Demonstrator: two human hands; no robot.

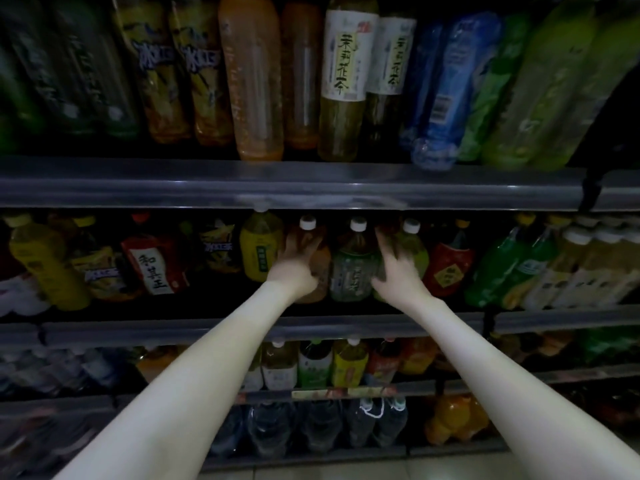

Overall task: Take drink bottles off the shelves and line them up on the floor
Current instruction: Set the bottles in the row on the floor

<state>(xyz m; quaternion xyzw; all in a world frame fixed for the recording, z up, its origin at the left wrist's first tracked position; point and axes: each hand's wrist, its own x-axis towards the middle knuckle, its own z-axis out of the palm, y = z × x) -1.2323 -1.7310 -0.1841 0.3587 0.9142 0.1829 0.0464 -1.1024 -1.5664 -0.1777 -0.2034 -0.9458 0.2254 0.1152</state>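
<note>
A dim rack of shelving (311,188) fills your view, packed with drink bottles on every level. Below it, a pale strip of floor (329,471) shows at the bottom edge.

On the top shelf the big bottles lean toward you: an orange one (252,81), a tea bottle with a white label (346,64) and a blue one (453,81) to its right. The bottom shelf holds large clear water bottles (322,427).

Both your bare forearms reach to the second shelf (207,332), where the bottles you are after stand upright in a row, all with white caps. The brown tea bottle (322,268) is just right of a yellow bottle (261,251). The green-labelled bottle (351,271) stands touching the brown one, and the yellow-green bottle (417,251) comes next, with a red-labelled bottle (448,268) beyond it.

Your left hand (298,261) is on the brown tea bottle, its fingers curved round the shoulder below the cap. Your right hand (394,268) lies over the seam between the green-labelled bottle and the yellow-green bottle, fingers stretched upward and thumb apart toward the green label. It is blurred, so you cannot tell whether it grips either one.
</note>
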